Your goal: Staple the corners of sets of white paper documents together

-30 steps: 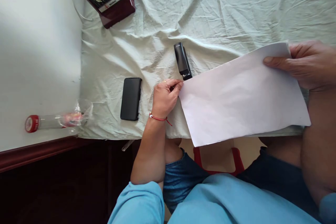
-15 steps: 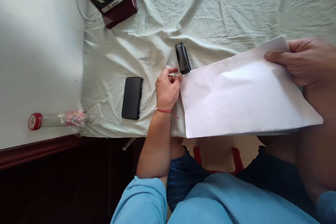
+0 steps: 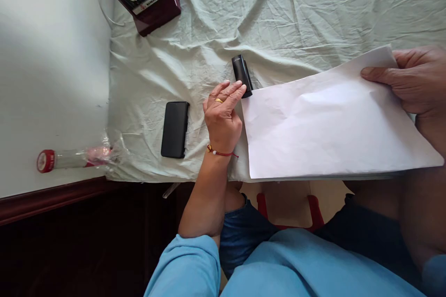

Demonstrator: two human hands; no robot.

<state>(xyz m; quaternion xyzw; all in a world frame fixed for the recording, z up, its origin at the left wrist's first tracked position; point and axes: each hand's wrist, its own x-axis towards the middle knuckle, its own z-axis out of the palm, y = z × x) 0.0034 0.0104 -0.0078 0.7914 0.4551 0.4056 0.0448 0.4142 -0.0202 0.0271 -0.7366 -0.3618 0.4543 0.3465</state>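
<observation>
A sheaf of white paper (image 3: 334,125) lies along the table's front edge, its right end lifted. My right hand (image 3: 420,76) grips that far right corner, thumb on top and the other fingers hidden underneath. At the paper's upper left corner stands a black stapler (image 3: 240,68). My left hand (image 3: 223,111), palm down with a ring and a red cord bracelet, rests its outstretched fingertips on the stapler's near end. The corner by the stapler's jaws is partly hidden, so whether it sits between them cannot be made out.
A black phone (image 3: 175,130) lies on the pale green cloth (image 3: 313,14) left of my left hand. A dark red fan base (image 3: 149,0) stands at the back left. By the wall, a clear bottle with a red cap (image 3: 46,161) lies at the left.
My left hand has let go of the paper's left corner and turned palm down onto the stapler. My right hand and the paper have shifted slightly right.
</observation>
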